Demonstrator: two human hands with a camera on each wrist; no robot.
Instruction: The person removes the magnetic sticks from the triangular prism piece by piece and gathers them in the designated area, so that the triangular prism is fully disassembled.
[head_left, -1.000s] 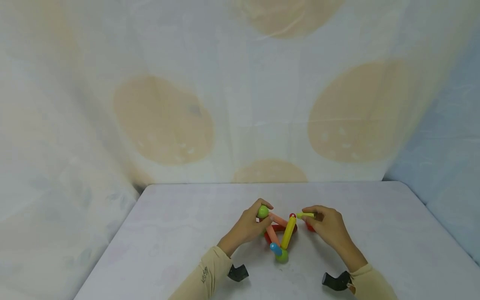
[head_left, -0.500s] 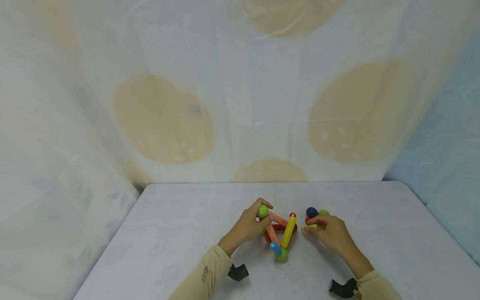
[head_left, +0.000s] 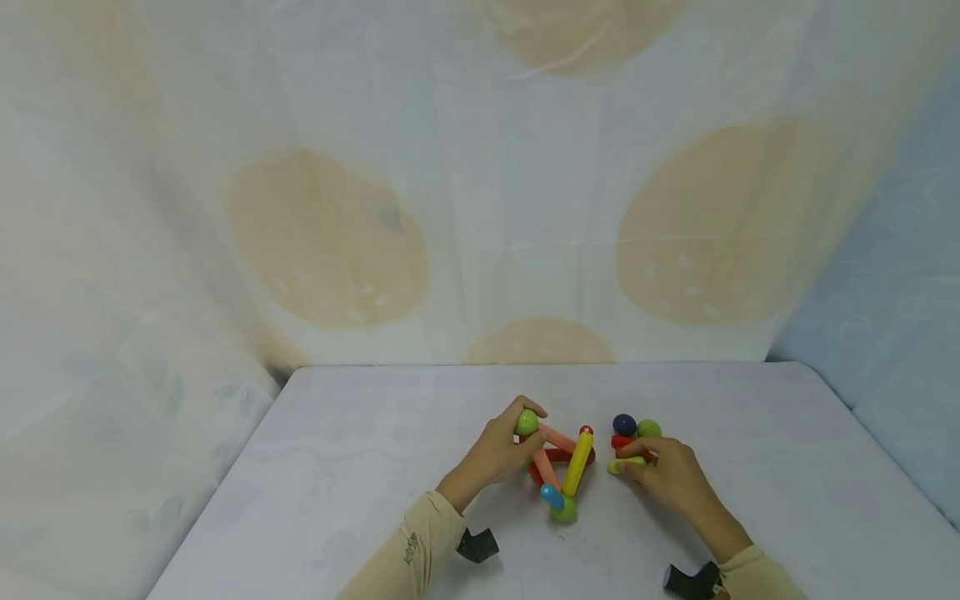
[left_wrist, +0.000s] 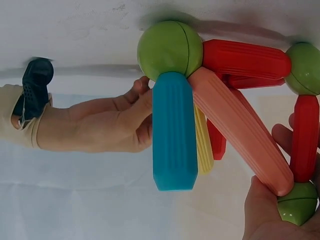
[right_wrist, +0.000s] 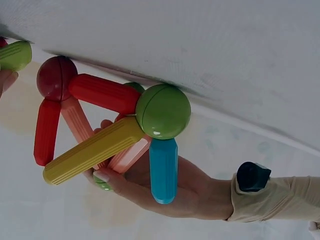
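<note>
A little frame of ribbed plastic rods joined by balls (head_left: 558, 467) stands on the pale table (head_left: 360, 467), near its front edge. The left hand (head_left: 498, 452) pinches the green ball at its top (head_left: 527, 422). A blue rod (head_left: 552, 497) sticks up from the nearest green ball (head_left: 564, 510). Just to the right, the right hand (head_left: 671, 475) pinches a loose yellow-green rod (head_left: 627, 464) down at the table, beside a dark blue ball (head_left: 624, 424) and another green ball (head_left: 648, 428).
</note>
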